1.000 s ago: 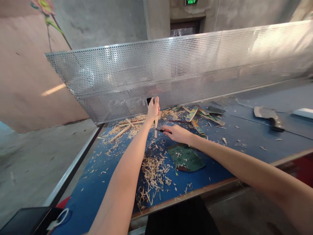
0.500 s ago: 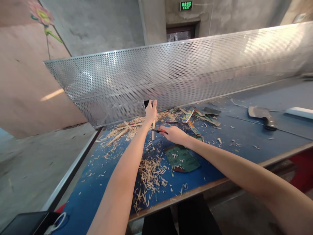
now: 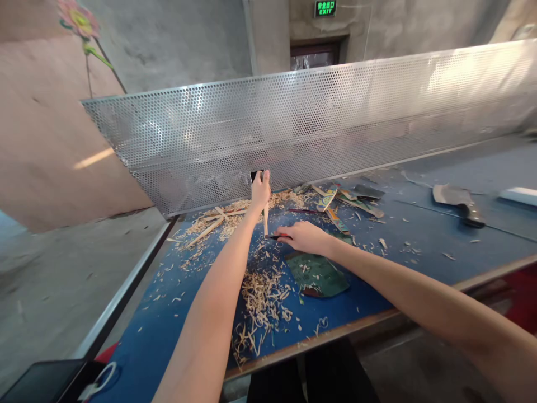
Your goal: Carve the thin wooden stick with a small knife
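Note:
My left hand [image 3: 260, 191] is closed around the top of a thin wooden stick [image 3: 265, 219] that stands upright with its lower end on the blue table [image 3: 419, 235]. My right hand [image 3: 304, 237] is closed on a small knife with a red handle [image 3: 277, 237], its blade against the lower part of the stick. Pale wood shavings [image 3: 260, 294] lie scattered under and in front of both hands. A dark phone-like object [image 3: 254, 175] shows just behind my left hand.
A perforated metal screen [image 3: 335, 117] runs along the table's far side. A green cutting mat [image 3: 318, 274] lies by my right wrist. Wood strips [image 3: 216, 219] lie at left, painted strips [image 3: 335, 207] behind. A cleaver [image 3: 459, 200] lies far right; a dark tablet [image 3: 46, 380] sits bottom left.
The knife in my right hand has slid down the stick towards the table. My left hand keeps the stick upright in the same place. The camera has shifted slightly.

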A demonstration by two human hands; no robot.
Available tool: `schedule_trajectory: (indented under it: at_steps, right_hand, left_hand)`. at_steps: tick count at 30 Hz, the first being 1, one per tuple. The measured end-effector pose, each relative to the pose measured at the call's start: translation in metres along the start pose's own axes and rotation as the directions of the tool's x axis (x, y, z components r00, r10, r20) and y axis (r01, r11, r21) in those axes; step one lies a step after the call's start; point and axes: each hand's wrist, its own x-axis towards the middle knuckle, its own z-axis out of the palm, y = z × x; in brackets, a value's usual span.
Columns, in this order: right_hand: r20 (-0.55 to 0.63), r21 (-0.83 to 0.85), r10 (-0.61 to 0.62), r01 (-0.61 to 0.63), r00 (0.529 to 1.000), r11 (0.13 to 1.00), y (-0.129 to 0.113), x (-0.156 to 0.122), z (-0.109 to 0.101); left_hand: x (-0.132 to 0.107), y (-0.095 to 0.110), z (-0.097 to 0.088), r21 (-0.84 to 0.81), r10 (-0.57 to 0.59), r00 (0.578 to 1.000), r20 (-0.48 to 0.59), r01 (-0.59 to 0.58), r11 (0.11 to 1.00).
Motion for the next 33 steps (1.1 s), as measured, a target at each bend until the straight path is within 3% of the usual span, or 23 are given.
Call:
schedule_trajectory:
  at_steps: [6,14,19,27,33]
  right_hand:
    - [-0.128,0.033,-0.007,0.011,0.992,0.999,0.009,0.003,0.000]
    - [-0.037,-0.036,-0.033,0.031,0.999,0.999,0.016,0.006,0.009]
    - [-0.045,0.083,-0.012,0.016,0.999,0.996,0.013,0.009,0.009]
    - [0.060,0.173,-0.018,0.008,0.998,0.985,0.005,0.009,-0.001]
    - [0.092,0.077,-0.051,0.044,0.994,0.996,0.004,0.004,0.002]
  left_hand:
    - [0.002,-0.009,-0.014,-0.006,-0.013,1.000,-0.024,0.013,1.000]
    - [0.005,-0.015,-0.019,-0.011,-0.052,0.997,-0.050,0.051,0.999]
    - [0.000,-0.006,-0.017,-0.060,-0.069,0.995,-0.075,0.064,0.996]
    - [-0.002,-0.004,-0.018,-0.108,-0.083,0.994,-0.075,0.074,0.991]
    - [-0.008,0.004,-0.019,-0.110,-0.085,0.994,-0.071,0.077,0.991]
